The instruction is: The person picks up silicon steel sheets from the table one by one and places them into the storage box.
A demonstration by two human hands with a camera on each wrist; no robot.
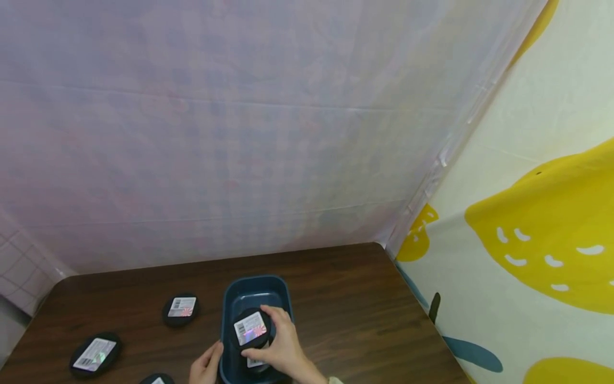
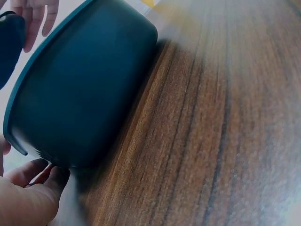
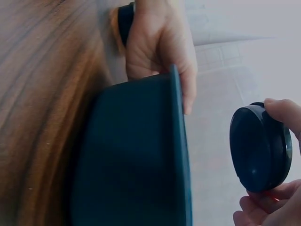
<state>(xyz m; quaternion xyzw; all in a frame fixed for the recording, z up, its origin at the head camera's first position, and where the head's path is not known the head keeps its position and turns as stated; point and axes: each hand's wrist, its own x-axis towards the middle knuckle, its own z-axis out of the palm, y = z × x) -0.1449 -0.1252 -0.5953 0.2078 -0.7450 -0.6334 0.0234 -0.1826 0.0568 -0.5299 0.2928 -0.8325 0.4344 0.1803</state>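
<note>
A dark blue rectangular bin (image 1: 254,285) stands on the wooden table. My left hand (image 1: 205,368) grips its near left side, one finger over the rim in the right wrist view. Above the bin, my right hand (image 1: 285,344) pinches a flat round black container (image 1: 250,328) between thumb and fingers at its edge, its white barcode label facing up. From the right wrist, that container (image 3: 258,146) shows its smooth dark underside, apart from the bin's rim. Another labelled black container (image 1: 256,364) lies inside the bin, partly hidden under the held one.
To the left on the table (image 1: 345,298) lie more round black containers with labels: one near the bin (image 1: 180,310), one farther left (image 1: 96,354) and one cut off at the bottom edge (image 1: 157,378). A pale curtain (image 1: 216,160) hangs behind, and a lemon-print cloth (image 1: 527,213) on the right.
</note>
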